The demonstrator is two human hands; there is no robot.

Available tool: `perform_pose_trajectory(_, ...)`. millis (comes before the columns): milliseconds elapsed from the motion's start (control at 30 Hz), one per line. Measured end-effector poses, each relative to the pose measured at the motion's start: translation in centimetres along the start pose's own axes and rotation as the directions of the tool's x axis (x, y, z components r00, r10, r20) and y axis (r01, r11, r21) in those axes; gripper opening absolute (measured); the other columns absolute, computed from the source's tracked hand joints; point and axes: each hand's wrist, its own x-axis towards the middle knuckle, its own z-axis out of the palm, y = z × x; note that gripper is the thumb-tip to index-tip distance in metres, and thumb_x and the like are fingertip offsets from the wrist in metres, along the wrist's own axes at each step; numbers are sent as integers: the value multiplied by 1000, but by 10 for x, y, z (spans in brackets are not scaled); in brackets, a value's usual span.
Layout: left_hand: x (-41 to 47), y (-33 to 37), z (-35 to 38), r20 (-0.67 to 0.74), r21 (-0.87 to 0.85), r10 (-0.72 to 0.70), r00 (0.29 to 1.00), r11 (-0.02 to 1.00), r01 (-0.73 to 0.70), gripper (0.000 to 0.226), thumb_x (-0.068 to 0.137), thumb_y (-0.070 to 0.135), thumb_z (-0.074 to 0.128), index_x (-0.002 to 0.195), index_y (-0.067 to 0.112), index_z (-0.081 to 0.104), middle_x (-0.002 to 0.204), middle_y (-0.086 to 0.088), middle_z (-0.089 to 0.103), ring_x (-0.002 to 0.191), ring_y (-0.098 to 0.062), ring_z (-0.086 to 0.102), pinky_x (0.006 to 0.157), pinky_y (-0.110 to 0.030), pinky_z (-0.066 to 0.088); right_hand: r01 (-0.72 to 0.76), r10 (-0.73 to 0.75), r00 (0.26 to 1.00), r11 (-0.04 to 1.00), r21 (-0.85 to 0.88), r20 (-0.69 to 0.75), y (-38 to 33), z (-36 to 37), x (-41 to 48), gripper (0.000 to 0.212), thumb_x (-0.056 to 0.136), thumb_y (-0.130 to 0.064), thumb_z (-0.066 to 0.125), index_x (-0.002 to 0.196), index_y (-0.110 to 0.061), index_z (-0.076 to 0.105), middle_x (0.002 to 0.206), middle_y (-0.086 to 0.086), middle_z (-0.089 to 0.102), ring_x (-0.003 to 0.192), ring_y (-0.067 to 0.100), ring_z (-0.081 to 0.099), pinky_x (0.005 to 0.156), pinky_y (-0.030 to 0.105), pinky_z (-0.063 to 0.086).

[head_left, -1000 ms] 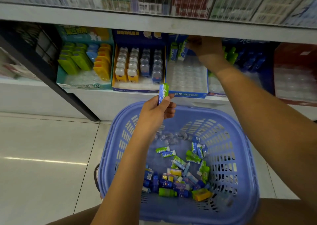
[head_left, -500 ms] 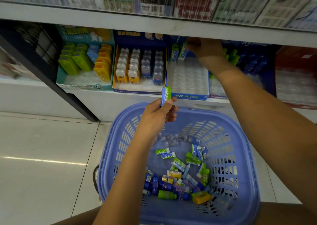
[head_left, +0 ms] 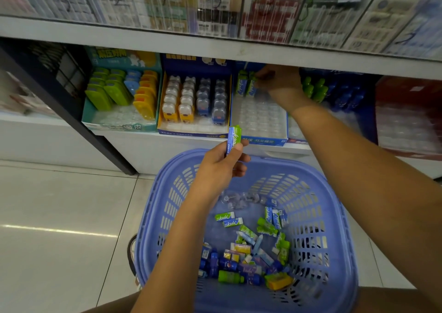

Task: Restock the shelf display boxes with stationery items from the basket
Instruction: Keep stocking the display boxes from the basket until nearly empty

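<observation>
Now the left hand [head_left: 222, 162] pinches a green-and-blue eraser [head_left: 234, 138] upright above the far rim of the basket [head_left: 334, 193], where loose stationery [head_left: 248, 250] lies. Farther off, under the shelf [head_left: 167, 42], the right hand [head_left: 279, 83] reaches the standing erasers [head_left: 246, 85] at the back of the blue display box [head_left: 263, 141]; whether it grips them cannot be told.

White shelf [head_left: 153, 150] bearing a row of display boxes [head_left: 191, 134], teal box [head_left: 119, 126] leftmost.

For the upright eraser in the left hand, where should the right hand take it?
Probably pinch the eraser by its free upper half, coming from above: it stands upright, and the left hand grips its lower end.
</observation>
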Motion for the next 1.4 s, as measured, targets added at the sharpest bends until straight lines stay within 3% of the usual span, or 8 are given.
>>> perform_pose_trajectory(133,1,2,-2,20,96,47,999,994,-49,27,100,20,45,120,11,60,79,5,65,60,-3,53,60,-16,47,33,-25,994,997,66,-106,-14,-8,-39,24,82,-22,72,102,-10,67,100,6,69,86,12,61,76,16,45)
perform_pose_trajectory(300,12,12,-3,79,296,109,991,946,-128,23,100,21,45,107,6,62,83,0,65,58,-5,50,61,-22,47,-55,-164,875,901,431,455,-22,-19,-112,16,77,-20,72,93,-23,70,77,-7,72,64,6,65,64,16,53)
perform_pose_trajectory(433,18,12,4,10,486,224,975,851,-200,34,99,25,49,130,11,50,116,-2,62,98,-12,60,88,-31,50,-15,-40,994,875,484,103,-18,-15,-96,16,78,-5,72,93,-11,69,73,-5,69,59,1,63,64,13,53)
perform_pose_trajectory(533,20,3,9,92,759,324,941,589,-277,50,99,24,47,145,11,34,150,-5,37,139,-19,31,111,-26,27,46,9,987,940,338,-160,-14,-13,-58,24,79,-7,73,102,-2,69,88,3,69,72,2,64,73,9,50)
perform_pose_trajectory(700,22,-15,11,212,885,281,936,351,-306,61,99,20,48,151,9,18,159,-6,15,148,-21,6,118,-27,9,134,-132,986,991,10,-104,-14,8,-20,21,86,-9,63,106,-6,70,107,12,70,101,22,64,93,22,45)
perform_pose_trajectory(833,23,-19,9,222,881,304,926,345,-325,63,99,21,48,152,11,15,160,-4,12,148,-19,4,118,-26,8,218,-216,976,967,-129,23,-11,13,-14,24,87,-9,60,108,-7,70,112,11,68,104,19,60,85,9,35)
perform_pose_trajectory(1200,20,-20,8,203,817,347,915,455,-354,58,98,20,49,150,12,24,158,-2,19,146,-15,13,114,-19,17,160,-67,968,906,-392,240,-38,11,-5,31,92,-12,54,120,-7,64,125,14,61,114,28,55,91,27,40)
perform_pose_trajectory(1400,11,-64,-9,0,730,437,900,615,-298,20,97,20,50,109,11,63,100,-7,66,84,-16,60,74,-26,49,35,-29,999,985,-171,39,-19,6,-73,14,86,-25,66,95,-15,67,88,8,71,72,8,67,71,21,51)
